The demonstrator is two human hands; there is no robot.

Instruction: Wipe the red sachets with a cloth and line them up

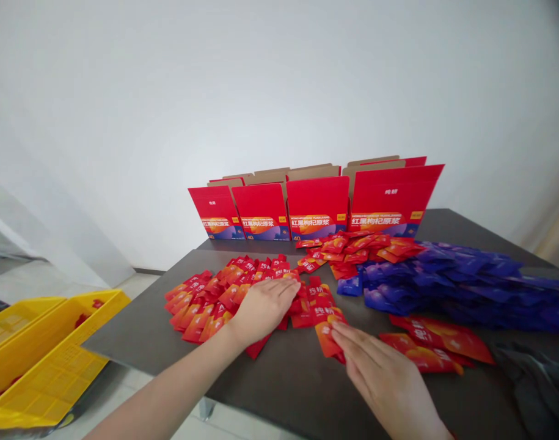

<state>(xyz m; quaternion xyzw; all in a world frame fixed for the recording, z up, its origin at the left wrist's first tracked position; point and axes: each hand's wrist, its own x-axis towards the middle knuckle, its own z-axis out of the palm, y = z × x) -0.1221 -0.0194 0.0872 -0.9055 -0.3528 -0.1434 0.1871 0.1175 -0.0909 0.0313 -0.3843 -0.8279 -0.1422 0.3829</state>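
Observation:
My left hand lies palm down on the right side of a fanned pile of red sachets, fingers stretched out over them. My right hand is closed at the near end of a red sachet, with its fingers close together on top and the thumb mostly hidden. This sachet lies at the near end of a short overlapping row between my hands. White characters and an orange print mark the red sachets. To the right of my right hand lie a few loose red sachets.
Open red cartons stand in rows at the back of the dark table. Before them is another red sachet heap; a large blue sachet pile spreads rightward. Dark cloth-like material lies at right. Yellow crates are at lower left.

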